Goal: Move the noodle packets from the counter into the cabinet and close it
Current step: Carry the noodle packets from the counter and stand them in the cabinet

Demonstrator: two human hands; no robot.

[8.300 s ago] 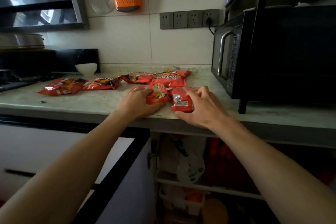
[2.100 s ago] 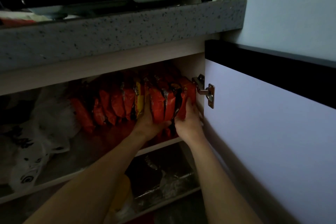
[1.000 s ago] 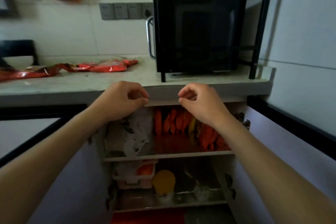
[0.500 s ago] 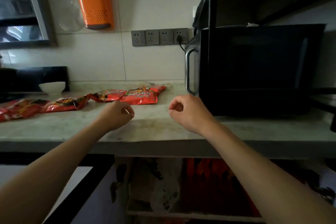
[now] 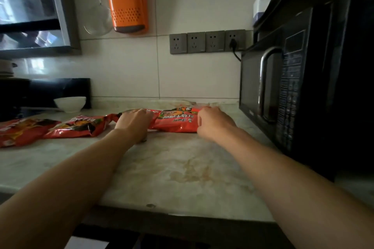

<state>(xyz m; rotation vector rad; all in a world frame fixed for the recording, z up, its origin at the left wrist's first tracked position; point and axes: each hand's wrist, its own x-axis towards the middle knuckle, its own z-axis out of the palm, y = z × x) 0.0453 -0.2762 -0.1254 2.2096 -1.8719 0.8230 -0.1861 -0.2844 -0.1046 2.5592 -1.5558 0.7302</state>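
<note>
Landmark: the black microwave oven (image 5: 293,95) at the right of the pale marbled stone counter (image 5: 182,168) is taken as reference for all places.
Far-left packets: two red foil noodle packets (image 5: 77,127) are seen flat on the counter, well left of the microwave, the leftmost cut by the frame edge.
Left hand (image 5: 135,122): it is laid palm-down over a further red packet (image 5: 150,112), of which only the edges show; whether the fingers are curled round it cannot be told.
Middle packet: a red noodle packet with printed lettering (image 5: 178,123) lies between the two hands, near the microwave's left side.
Right hand (image 5: 214,123): it is set at that packet's right edge, touching it, fingers bent; a closed grip is not plainly shown.
Step in hand: the picking up of the next packets is judged to be under way; no packet is lifted yet.
Progress: four packets are counted on the counter, so the task is judged unfinished.
Next move: a firm hold on both packets is called for, then a carry down to the cabinet below the counter, which is out of view.
Risk: slippery foil may slide on the stone.
Surface: brownish stains are seen on the counter's near part.
Room: a white bowl (image 5: 69,103) stands far left of the microwave; an orange plastic utensil holder (image 5: 127,6) hangs on the white tiled wall, and grey sockets (image 5: 206,42) sit just left of the microwave.
</note>
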